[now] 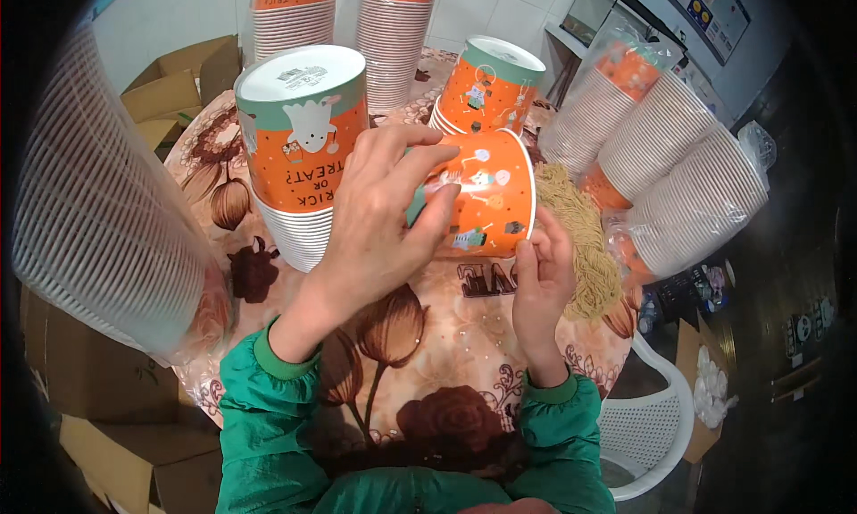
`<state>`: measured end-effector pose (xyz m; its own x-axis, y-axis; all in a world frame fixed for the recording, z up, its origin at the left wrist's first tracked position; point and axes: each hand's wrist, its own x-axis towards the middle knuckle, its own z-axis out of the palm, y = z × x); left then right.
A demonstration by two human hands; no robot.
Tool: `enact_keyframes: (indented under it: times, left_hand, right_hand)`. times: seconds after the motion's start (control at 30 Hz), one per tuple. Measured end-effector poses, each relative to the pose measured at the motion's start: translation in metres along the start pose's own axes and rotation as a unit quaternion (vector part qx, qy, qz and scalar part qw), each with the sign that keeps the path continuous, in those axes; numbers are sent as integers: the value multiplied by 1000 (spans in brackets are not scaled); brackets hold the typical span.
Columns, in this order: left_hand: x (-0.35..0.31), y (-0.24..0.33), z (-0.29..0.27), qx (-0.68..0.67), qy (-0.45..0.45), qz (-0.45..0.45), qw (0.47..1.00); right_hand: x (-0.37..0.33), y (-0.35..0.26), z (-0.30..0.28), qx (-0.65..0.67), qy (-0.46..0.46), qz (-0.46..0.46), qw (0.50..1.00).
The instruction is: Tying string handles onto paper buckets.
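An orange paper bucket with Halloween cartoon figures lies tipped on its side above the table, its white-rimmed mouth facing right. My left hand grips it from the left, with fingers and thumb over its side and green base end. At the lower right of the rim, my right hand pinches the edge between thumb and fingers. Just left of my left hand stands an upside-down stack of matching buckets with a green band and white base. A shorter inverted stack stands behind the held bucket.
Yellowish stringy strands lie right of the held bucket on the flowered tablecloth. Plastic-wrapped bucket stacks lean at the right; another tall wrapped stack stands at the left. Cardboard boxes and a white chair flank the table.
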<state>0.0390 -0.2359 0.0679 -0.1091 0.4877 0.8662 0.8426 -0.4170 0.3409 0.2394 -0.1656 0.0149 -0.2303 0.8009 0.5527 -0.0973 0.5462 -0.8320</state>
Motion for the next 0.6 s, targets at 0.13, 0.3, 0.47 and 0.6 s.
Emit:
enact_keyframes:
  times: [0.13,0.3,0.47,0.6]
  left_hand:
    - [-3,-13,8,-48,-32,-25,998]
    - [-3,-14,10,-71,-60,-49,994]
    - [-1,-10,7,-69,-98,23,992]
    - [-2,-10,4,-42,-210,29,976]
  right_hand:
    - [-2,6,-8,-32,-20,-17,999]
    - [5,12,-3,-27,-49,-66,996]
    - [8,9,0,-128,-82,-99,983]
    - [17,4,2,-212,-112,-226,944]
